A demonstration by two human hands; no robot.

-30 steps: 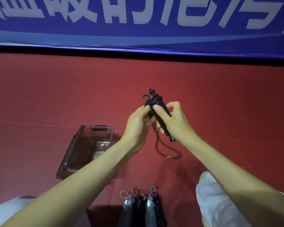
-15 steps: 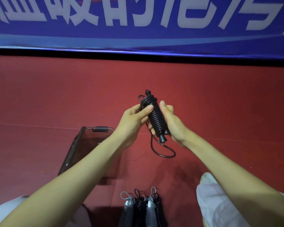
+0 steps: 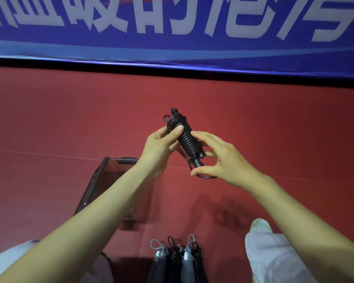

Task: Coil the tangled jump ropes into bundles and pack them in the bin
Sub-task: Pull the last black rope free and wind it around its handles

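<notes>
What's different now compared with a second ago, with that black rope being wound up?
The right hand released the black coiled jump rope bundle and opened, fingers spread beside it. The left hand moved its thumb onto the upper coils and grips it. The loose hanging loop grew shorter. The clear plastic bin and the four finished bundles near the person stayed put.

Black jump rope point(image 3: 187, 137), red floor point(image 3: 70, 123)
</notes>
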